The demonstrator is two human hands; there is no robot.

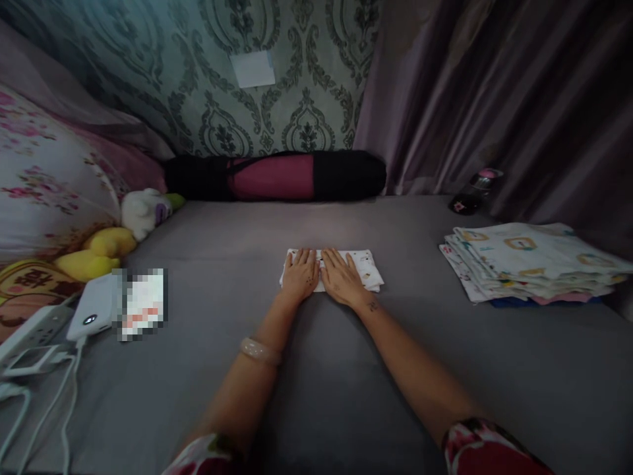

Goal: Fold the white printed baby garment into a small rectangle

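A white printed cloth (366, 265), folded into a small flat rectangle, lies on the grey sheet in front of me. My left hand (301, 274) rests palm down on its left part, fingers stretched forward. Beside it, my right hand (340, 276) presses flat on the middle of the cloth, its fingers straight and slightly spread. The two hands nearly touch at the index fingers. Much of the cloth is hidden beneath them, and its right end shows past my right hand.
To the right lies a stack of folded printed cloths (524, 260), with a dark bottle (472, 191) behind it. A black and pink roll-shaped bag (271, 177) lines the wall. On the left are plush toys (106, 251), a white power bank (96, 305), a power strip (37, 333) and cables.
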